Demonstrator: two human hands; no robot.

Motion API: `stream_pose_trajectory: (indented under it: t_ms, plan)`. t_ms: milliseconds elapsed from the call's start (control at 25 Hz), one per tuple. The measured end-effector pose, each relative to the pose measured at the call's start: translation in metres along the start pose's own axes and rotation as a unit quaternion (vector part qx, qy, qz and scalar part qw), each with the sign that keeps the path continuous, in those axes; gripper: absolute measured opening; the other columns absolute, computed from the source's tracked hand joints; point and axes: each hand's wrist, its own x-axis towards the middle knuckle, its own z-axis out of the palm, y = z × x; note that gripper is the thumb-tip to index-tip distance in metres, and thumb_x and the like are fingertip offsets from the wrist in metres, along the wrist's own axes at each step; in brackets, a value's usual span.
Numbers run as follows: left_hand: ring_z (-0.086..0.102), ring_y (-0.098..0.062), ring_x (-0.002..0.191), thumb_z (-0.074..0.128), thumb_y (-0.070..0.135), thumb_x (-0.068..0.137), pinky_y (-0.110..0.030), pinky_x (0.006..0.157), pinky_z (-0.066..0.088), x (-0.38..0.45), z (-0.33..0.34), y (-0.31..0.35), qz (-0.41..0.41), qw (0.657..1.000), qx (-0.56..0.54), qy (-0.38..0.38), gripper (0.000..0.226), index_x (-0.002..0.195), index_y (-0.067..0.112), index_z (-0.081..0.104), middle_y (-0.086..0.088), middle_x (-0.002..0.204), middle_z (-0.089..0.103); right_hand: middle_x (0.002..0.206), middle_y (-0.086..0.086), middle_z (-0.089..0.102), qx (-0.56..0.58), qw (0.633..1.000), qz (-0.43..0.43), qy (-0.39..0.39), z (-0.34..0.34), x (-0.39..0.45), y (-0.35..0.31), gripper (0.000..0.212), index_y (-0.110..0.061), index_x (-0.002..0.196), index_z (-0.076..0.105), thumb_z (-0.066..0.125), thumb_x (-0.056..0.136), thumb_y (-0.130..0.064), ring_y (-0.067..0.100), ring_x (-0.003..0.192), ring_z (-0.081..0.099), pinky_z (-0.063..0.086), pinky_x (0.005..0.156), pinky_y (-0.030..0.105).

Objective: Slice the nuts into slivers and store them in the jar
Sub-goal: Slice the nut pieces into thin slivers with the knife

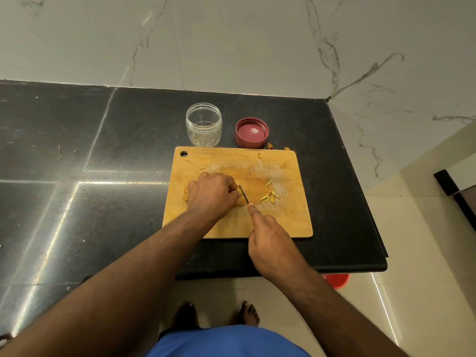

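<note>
A wooden cutting board [280,222] lies on the black counter. My left hand [211,193] is curled over nuts on the board's left half, pinching one at its fingertips; a few more nuts [185,195] peek out at its left side. My right hand [270,243] grips a small knife [243,194], index finger stretched along the blade's back, with the blade against my left fingertips. A small pile of cut slivers [269,195] lies right of the blade. The clear plastic jar [203,124] stands open behind the board, beside its upturned red lid [251,132].
Stray nut bits [269,145] lie at the board's far edge and on the counter [103,150]. The counter ends just right of the board, with floor tiles below. A marble wall rises behind. A red bucket [336,280] shows under the counter edge.
</note>
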Motion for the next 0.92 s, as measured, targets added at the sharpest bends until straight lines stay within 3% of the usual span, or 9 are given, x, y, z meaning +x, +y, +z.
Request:
stream_pose_trajectory:
  t_ms: [280, 560, 920]
  plan:
    - [0.052, -0.019, 0.106, 0.062, 0.042, 0.089, -0.041, 0.086, 0.036, 0.001, 0.000, 0.002, -0.019, 1.000, 0.010, 0.005, 0.017, 0.099, 0.033, 0.073, 0.011, 0.099, 0.069, 0.120, 0.001, 0.048, 0.006, 1.000, 0.015, -0.022, 0.002, -0.010, -0.005, 0.060, -0.028, 0.157, 0.011, 0.035, 0.103, -0.018, 0.014, 0.091, 0.054, 0.051, 0.076, 0.036]
    - [0.052, -0.018, 0.108, 0.062, 0.040, 0.093, -0.043, 0.089, 0.038, 0.001, 0.003, -0.001, -0.007, 1.000, 0.004, 0.004, 0.017, 0.102, 0.031, 0.074, 0.011, 0.104, 0.070, 0.112, -0.006, 0.045, -0.007, 1.000, 0.022, 0.017, -0.004, -0.022, 0.005, 0.060, -0.031, 0.157, 0.009, 0.037, 0.105, -0.020, 0.010, 0.079, 0.052, 0.044, 0.062, 0.022]
    - [0.053, -0.017, 0.105, 0.062, 0.040, 0.093, -0.044, 0.089, 0.040, 0.002, 0.006, -0.003, -0.003, 1.000, -0.009, 0.004, 0.017, 0.100, 0.031, 0.075, 0.011, 0.104, 0.070, 0.122, -0.002, 0.049, 0.016, 1.000, -0.004, 0.004, -0.006, -0.005, -0.002, 0.057, -0.029, 0.157, 0.015, 0.034, 0.104, -0.020, 0.010, 0.094, 0.051, 0.049, 0.078, 0.031]
